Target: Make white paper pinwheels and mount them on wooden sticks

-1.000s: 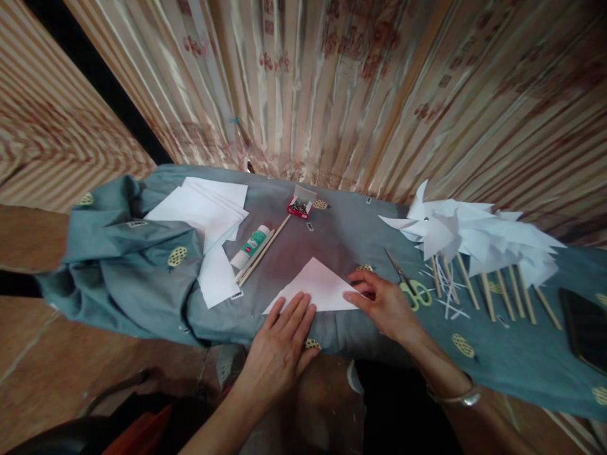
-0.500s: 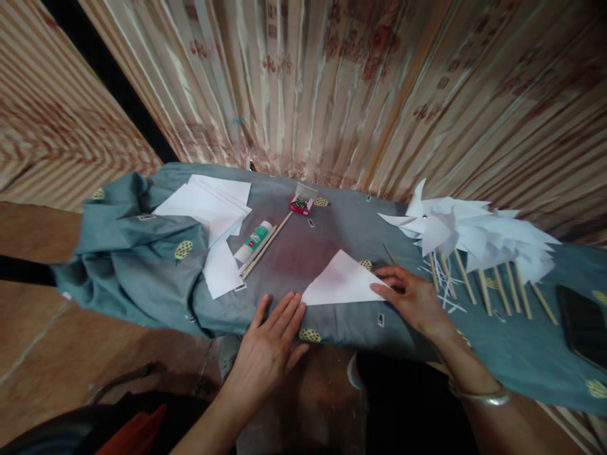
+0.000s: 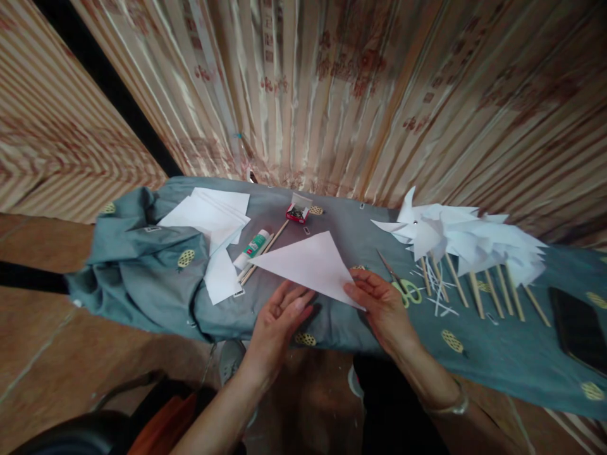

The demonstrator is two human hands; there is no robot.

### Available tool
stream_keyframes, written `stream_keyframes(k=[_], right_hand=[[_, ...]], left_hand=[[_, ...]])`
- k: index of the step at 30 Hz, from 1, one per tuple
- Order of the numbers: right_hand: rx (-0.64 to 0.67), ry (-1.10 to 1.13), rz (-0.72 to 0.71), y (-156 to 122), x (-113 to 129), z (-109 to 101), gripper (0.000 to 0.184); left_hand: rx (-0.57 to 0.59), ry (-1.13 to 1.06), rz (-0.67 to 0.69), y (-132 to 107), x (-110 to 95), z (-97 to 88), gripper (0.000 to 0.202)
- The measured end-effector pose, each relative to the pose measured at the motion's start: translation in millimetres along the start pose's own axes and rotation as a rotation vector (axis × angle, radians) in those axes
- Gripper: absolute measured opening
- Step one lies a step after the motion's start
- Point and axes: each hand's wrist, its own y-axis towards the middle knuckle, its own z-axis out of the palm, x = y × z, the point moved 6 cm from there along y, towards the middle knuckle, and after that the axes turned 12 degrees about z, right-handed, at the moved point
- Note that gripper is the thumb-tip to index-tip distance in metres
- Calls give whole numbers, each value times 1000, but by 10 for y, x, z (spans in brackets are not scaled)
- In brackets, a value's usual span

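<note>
My right hand (image 3: pixel 382 309) pinches the right corner of a folded white paper triangle (image 3: pixel 308 259), thumb on top, and the sheet is lifted off the cloth. At its lower edge is my left hand (image 3: pixel 283 322), palm turned up and fingers loosely bent and apart. Its fingertips are close to the paper; whether they touch it I cannot tell. The triangle's left point reaches over a glue stick (image 3: pixel 253 248) and thin wooden sticks (image 3: pixel 277 235). Scissors (image 3: pixel 401 284) with green handles lie just right of my right hand.
White paper sheets (image 3: pixel 203 215) lie at the left. A small red box (image 3: pixel 297 210) of metal pins stands open at the back. Several paper pinwheels (image 3: pixel 474 240) on sticks lie at the right, beside paper strips (image 3: pixel 441 291) and a black phone (image 3: pixel 576 325). A grey-green cloth (image 3: pixel 332 328) covers the table.
The paper has been raised and turned, its point swinging left over the sticks. My left hand has rolled from palm down to palm up. My right hand moved left, uncovering the scissors.
</note>
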Motion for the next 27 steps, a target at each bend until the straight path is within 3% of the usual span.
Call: stream_keyframes(k=[4, 6, 11, 14, 18, 27], right_hand=[[111, -202, 7, -82, -75, 102, 41], [117, -309, -54, -112, -51, 72, 40], [-46, -767, -569, -286, 208, -57, 39], [52, -1059, -741, -435, 188, 54, 48], [204, -1170, -776, -549, 142, 183, 38], [310, -1140, -782, -485, 154, 206, 27]], left_hand=[[-199, -93, -5, 59, -98, -61, 42], [-240, -82, -16, 86, -146, -108, 37], [-190, 2, -44, 131, -198, -169, 37], [-151, 42, -68, 137, -156, -162, 42], [-110, 64, -104, 148, -80, -117, 45], [-140, 44, -63, 225, -41, -113, 41]])
